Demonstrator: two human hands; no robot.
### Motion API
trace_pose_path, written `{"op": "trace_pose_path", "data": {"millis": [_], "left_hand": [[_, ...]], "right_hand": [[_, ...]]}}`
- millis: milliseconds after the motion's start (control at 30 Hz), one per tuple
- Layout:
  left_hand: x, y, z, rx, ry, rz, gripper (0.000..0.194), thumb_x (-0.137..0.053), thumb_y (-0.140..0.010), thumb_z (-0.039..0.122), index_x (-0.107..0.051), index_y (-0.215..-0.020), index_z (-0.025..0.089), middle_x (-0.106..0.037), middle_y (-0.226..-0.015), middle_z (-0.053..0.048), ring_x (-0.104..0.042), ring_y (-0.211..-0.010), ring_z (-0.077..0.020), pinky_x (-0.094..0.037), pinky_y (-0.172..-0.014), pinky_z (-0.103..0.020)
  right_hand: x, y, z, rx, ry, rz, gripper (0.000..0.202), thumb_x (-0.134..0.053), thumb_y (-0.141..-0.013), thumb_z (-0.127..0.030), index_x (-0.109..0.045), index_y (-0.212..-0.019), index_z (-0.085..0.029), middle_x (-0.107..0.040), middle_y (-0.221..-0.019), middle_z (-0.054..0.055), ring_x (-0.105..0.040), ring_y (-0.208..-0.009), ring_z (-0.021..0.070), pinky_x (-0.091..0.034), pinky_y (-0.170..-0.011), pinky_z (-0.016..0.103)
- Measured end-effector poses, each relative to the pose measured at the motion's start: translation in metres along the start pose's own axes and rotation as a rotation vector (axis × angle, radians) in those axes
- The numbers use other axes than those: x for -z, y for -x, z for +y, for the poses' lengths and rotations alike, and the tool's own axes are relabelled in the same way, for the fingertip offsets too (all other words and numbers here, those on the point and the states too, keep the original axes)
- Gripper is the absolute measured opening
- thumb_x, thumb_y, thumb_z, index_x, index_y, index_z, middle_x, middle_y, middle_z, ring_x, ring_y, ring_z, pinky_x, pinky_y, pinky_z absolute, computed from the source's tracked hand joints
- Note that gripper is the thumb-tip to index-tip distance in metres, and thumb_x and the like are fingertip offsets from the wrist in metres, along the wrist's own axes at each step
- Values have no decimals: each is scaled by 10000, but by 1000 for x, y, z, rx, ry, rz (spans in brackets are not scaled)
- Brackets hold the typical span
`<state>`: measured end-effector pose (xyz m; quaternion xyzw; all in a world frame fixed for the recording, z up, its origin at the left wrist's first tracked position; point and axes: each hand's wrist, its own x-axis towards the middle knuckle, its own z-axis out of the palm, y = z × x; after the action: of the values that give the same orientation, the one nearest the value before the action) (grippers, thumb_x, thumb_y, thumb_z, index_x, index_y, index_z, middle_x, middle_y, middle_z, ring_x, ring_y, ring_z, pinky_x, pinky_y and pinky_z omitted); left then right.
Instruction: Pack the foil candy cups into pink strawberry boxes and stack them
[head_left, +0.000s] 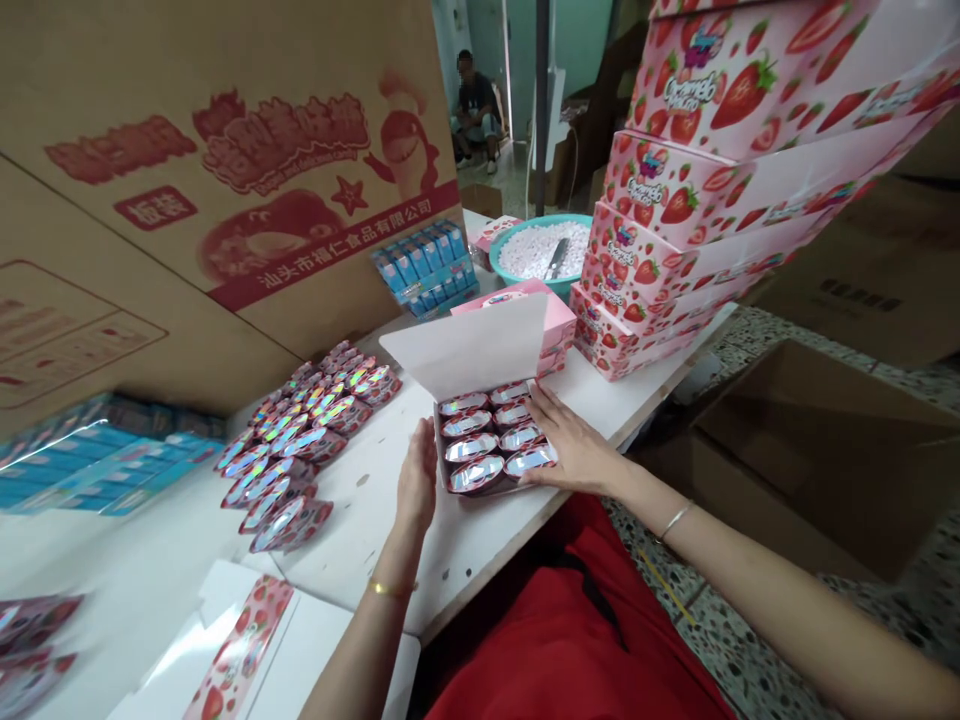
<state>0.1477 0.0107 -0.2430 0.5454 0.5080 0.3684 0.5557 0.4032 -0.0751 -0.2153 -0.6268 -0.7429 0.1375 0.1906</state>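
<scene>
Many small things lie on the white table [360, 520], and I go from the left side to the right. At the far left are flat blue packets [97, 470], a little blurred, and behind them stands a big brown carton [187, 200] with red print. Next come rows of shiny foil packs [300, 440] laid in two lines, and nearer to the person a flat strawberry box blank [240, 640]. The left hand [417, 480] stands on its edge against the left wall of the open pink box [491, 440]; its fingers are straight and together, and it grips nothing. The box sits near the front edge of the table, its white lid [469, 345] standing up, and it is filled with two rows of the same foil packs. The right hand [574, 445] lies flat over the right row, fingers spread a little, touching the packs but not closing on any. Behind are blue cartons [427, 265] and a teal bowl [517, 235] with white pieces. At the right rises a leaning pile of strawberry boxes [675, 200].
</scene>
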Motion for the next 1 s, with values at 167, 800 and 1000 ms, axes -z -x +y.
{"op": "trace_pose_path", "data": {"millis": [167, 800, 1000], "left_hand": [[-20, -29, 2, 190, 322, -96, 813, -645, -854, 445, -265, -1553, 280, -384, -1581, -75, -439, -1405, -295, -401, -1145, -461], [27, -58, 60, -808, -1131, -571, 408, -411, -973, 354, -638, -1241, 147, -568, -1416, -165, -531, -1334, -262, -410, -1141, -437], [-12, -3, 41, -876, -1281, -495, 1001, -627, -737, 737, -408, -1494, 120, -300, -1575, -261, -241, -1461, -480, -289, -1153, -629]], "right_hand": [[3, -1, 3, 35, 49, -33, 1219, -544, -712, -874, -278, -1530, -11, -186, -1611, 260, -147, -1507, 382, -254, -1216, 540], [40, 2, 15, 105, -333, -16, 929, -658, -746, -753, -378, -1506, -297, -319, -1603, 106, -263, -1481, 355, -186, -1201, 607], [5, 16, -9, 148, 159, -1, 842, -790, -804, -315, -356, -1525, -274, -372, -1573, 123, -329, -1455, 340, -240, -1196, 597]]}}
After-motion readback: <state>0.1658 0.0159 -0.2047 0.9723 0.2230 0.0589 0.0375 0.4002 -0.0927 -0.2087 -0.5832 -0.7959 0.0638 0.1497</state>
